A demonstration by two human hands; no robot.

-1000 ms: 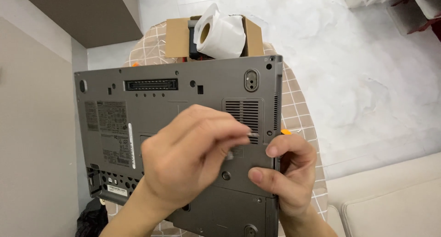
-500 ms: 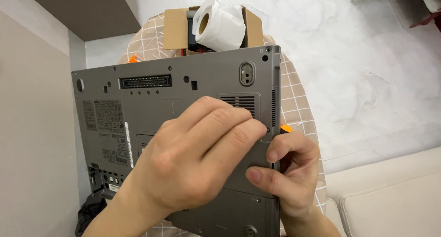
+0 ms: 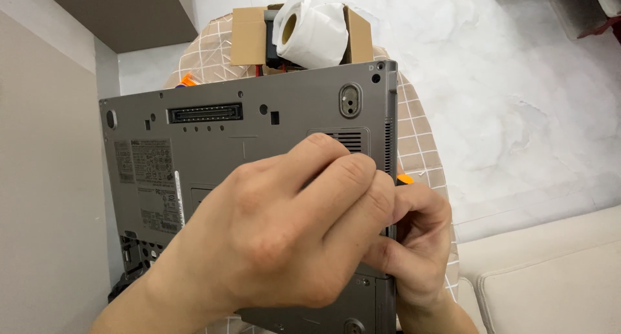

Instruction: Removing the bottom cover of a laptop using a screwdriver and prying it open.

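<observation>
A grey laptop (image 3: pixel 213 140) lies upside down on a small round table, its underside facing me with a long connector slot, labels and a vent grille. My left hand (image 3: pixel 278 243) reaches across the underside from the lower left. Its bent fingers are pressed together at the laptop's right edge, just below the vent, and what the fingertips hold is hidden. My right hand (image 3: pixel 424 243) comes up from the lower right and grips that same right edge, thumb against my left fingers. A small orange piece (image 3: pixel 405 178) shows just above my right hand.
The table has a beige checked cloth (image 3: pixel 420 146). Behind the laptop stands an open cardboard box (image 3: pixel 249 39) with a white paper roll (image 3: pixel 310 30). Another orange item (image 3: pixel 187 81) peeks out at the back left. A pale sofa (image 3: pixel 550 282) is at right, a wall at left.
My left hand has slid right across the underside until its fingers meet my right hand at the edge, covering more of the vent. My right hand stays on the edge.
</observation>
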